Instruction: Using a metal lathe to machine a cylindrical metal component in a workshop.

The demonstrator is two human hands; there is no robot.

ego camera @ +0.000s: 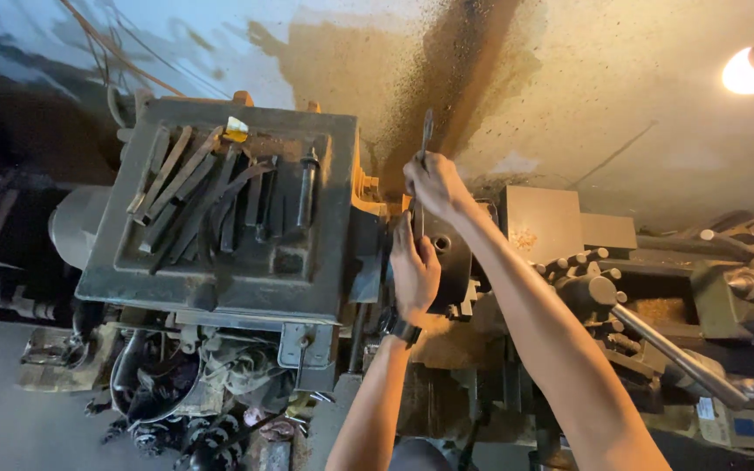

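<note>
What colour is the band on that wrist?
The left hand's watch band looks black, seen in the head view.

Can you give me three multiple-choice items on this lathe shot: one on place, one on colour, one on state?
1. Where do the loose metal bars lie?
A. in the tray on top of the headstock
B. on the floor
C. on the tailstock

2. What colour is the band on the left wrist?
A. white
B. black
C. red

3. What is the right hand doing?
A. hanging open and free
B. gripping a slim metal tool
C. resting on the long lever

Answers:
1 A, the bars sit inside the raised rim of the tray.
2 B, a dark band circles the wrist.
3 B, the fingers close round the tool's shaft above the chuck.
</note>
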